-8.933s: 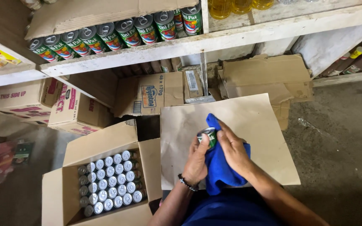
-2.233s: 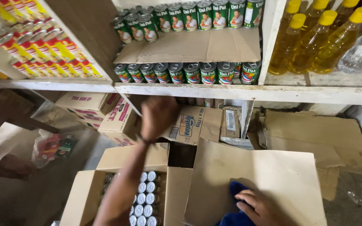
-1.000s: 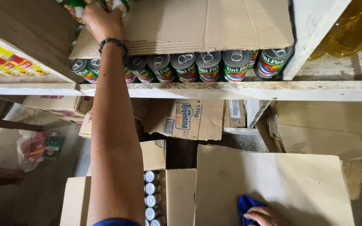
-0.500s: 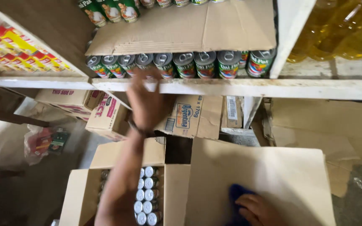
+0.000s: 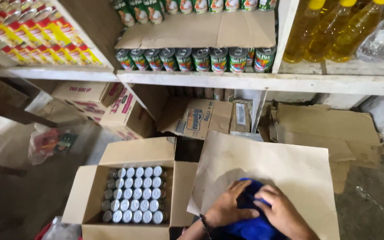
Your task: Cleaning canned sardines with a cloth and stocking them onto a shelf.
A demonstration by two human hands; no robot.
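Note:
Both my hands rest on a blue cloth (image 5: 250,224) lying on a brown cardboard sheet (image 5: 281,171) at the lower right. My left hand (image 5: 227,206) presses its left side, fingers spread over it. My right hand (image 5: 281,212) grips its right side. Whether a can is wrapped inside the cloth is hidden. To the left stands an open cardboard box (image 5: 127,191) filled with several rows of silver-topped cans (image 5: 134,194). On the white shelf (image 5: 254,82) above lie green-labelled cans (image 5: 196,59) in a row, with a cardboard layer (image 5: 201,31) and more cans on top.
Red and yellow cans (image 5: 32,38) fill the left shelf. Yellow oil bottles (image 5: 334,26) stand on the right shelf. Closed and flattened cartons (image 5: 201,118) lie under the shelf. A plastic bag (image 5: 47,142) lies on the floor at left.
My left hand has come down from the upper shelf cans, past the open box, and now rests on the blue cloth beside my right hand.

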